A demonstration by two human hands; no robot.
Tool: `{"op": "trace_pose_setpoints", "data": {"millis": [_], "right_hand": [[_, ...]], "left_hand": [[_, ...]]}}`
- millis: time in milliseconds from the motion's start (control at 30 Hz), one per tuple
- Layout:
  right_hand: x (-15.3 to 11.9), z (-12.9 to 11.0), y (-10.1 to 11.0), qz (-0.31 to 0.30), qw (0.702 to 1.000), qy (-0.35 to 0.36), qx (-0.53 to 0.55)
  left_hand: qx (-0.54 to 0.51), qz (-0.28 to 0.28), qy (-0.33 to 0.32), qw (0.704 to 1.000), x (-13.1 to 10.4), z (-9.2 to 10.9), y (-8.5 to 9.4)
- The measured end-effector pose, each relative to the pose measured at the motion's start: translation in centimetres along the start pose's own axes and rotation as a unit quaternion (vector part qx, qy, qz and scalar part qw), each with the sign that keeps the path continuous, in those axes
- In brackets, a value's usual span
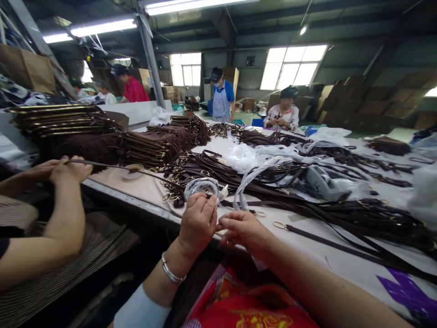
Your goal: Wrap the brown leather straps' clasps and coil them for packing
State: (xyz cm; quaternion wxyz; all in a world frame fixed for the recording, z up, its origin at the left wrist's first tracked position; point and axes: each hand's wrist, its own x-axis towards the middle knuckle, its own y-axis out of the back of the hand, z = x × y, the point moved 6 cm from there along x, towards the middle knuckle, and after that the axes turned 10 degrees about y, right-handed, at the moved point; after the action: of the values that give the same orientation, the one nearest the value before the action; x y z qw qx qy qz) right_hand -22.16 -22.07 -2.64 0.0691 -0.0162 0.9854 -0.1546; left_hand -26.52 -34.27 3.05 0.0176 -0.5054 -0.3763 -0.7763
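My left hand (198,221), with a silver bangle at the wrist, is closed around the near side of a small coil wrapped in clear plastic (201,184). What lies inside the wrapping is hard to make out. Close beside it, my right hand (244,231) has its fingers curled and the thumb near the fingertips, just right of the left hand. Anything between those fingertips is too small to tell. Both hands are at the table's near edge. Dark brown straps (273,197) with gold-coloured metal hooks lie beyond them, and one strap end with a gold ring (280,225) rests to the right.
A co-worker's hands (70,171) at the left hold a thin dark strap. Stacked brown pieces with gold-coloured edges (64,120) rise at the back left. Loose clear plastic (241,157) lies among the straps. Purple tape (406,287) is at the right. Several people work farther back.
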Motion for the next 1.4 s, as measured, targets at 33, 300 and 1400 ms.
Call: {"op": "trace_pose_setpoints", "data": {"millis": [33,300,1400], "right_hand": [[-0.2,0.1,0.4,0.016,1.000,0.006,0.004],[-1.6,0.6,3.7,0.095,0.994,0.047,-0.007],[2.7,3.5,6.5,0.236,0.969,0.057,-0.045]], "left_hand": [[0.002,0.001,-0.002,1.000,0.1,0.2,-0.1],[-0.064,0.013,0.052,0.997,0.0,0.6,-1.6],[-0.491,-0.234,0.465,0.699,-3.9,1.1,-7.7]]}}
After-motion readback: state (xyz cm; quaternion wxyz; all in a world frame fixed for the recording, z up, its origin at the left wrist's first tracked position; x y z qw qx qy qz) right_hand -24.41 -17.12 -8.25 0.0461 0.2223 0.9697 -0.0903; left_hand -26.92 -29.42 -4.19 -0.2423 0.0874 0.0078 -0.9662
